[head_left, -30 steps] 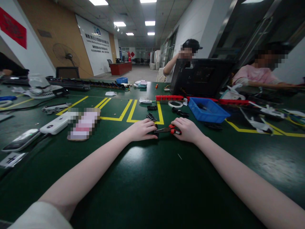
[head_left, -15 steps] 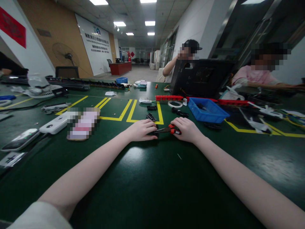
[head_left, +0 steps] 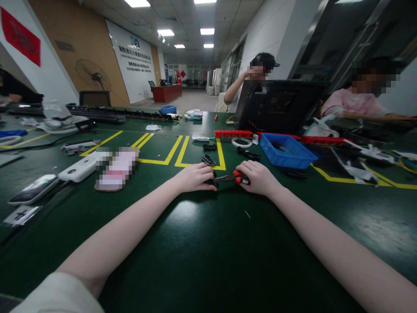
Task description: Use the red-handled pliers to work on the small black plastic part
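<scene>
My right hand [head_left: 259,178] is closed round the red-and-black handles of a pair of pliers [head_left: 239,178]. The jaws point left, toward my left hand [head_left: 194,178]. Between the fingers of that hand is a small black part [head_left: 214,184], mostly hidden, with the plier tips at its right side. Whether the jaws grip it I cannot tell. Just beyond my left fingers lies another black part [head_left: 208,160], and a similar black piece [head_left: 209,147] is farther back.
A blue bin [head_left: 288,152] with dark pieces stands right of my hands, near a white tape ring [head_left: 241,142] and a red strip [head_left: 233,134]. Left are a white power bank-like device [head_left: 83,167] and a pink blurred object [head_left: 119,167]. Two people sit behind a black casing [head_left: 280,104].
The whole view has shifted slightly, so things appear a little farther right. Both hands keep nearly the same pose, still holding the pliers and the black part.
</scene>
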`<state>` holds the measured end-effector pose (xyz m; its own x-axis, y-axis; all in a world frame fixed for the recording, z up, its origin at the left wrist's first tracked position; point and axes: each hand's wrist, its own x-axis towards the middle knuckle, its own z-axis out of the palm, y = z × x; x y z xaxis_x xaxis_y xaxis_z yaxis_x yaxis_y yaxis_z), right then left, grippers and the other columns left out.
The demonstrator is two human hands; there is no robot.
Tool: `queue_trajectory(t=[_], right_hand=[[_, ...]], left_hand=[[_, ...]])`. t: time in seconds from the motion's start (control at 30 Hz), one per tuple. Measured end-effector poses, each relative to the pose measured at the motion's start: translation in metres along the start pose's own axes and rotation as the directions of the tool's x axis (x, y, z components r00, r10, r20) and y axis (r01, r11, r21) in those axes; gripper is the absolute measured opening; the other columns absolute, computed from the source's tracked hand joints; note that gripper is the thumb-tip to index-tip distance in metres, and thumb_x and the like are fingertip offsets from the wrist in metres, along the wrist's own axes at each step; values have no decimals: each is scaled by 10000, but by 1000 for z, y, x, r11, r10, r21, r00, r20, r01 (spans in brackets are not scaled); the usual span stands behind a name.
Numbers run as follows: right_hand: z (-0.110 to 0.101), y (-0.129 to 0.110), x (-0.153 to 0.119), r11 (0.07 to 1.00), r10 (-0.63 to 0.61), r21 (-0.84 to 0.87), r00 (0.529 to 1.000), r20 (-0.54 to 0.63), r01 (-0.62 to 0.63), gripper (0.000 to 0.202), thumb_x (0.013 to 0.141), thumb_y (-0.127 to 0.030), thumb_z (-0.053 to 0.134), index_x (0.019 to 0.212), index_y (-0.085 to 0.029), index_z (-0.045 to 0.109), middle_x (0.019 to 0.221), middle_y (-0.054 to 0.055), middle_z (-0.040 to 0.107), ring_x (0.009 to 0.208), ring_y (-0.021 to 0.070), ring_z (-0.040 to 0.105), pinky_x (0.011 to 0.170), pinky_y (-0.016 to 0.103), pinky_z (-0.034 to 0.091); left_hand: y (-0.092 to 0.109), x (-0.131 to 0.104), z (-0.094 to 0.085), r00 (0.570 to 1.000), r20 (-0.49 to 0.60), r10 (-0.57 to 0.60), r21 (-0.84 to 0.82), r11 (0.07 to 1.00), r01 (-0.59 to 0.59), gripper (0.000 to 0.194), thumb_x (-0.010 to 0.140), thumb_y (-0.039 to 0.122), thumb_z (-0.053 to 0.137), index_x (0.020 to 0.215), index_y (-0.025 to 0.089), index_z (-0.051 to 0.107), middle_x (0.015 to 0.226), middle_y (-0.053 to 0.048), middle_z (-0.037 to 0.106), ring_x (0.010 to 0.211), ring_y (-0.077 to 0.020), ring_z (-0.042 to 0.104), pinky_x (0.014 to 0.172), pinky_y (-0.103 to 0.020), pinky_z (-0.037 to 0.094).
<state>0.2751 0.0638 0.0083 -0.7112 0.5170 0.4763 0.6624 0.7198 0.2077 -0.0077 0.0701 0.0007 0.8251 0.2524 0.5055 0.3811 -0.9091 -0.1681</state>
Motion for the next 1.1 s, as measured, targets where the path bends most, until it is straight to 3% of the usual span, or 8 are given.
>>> queue_trajectory(t=[1.1], right_hand=[[-1,-1,1,1000,13,-2,1000,9,-13,232,756,-204,577,983,-158,583,930,114,636,819,248,569,736,354,435]], left_hand=[[-1,0,1,1000,7,-7,28,1000,6,442,952,545,462,928,145,650,930,-86,670,859,-217,600,745,-313,493]])
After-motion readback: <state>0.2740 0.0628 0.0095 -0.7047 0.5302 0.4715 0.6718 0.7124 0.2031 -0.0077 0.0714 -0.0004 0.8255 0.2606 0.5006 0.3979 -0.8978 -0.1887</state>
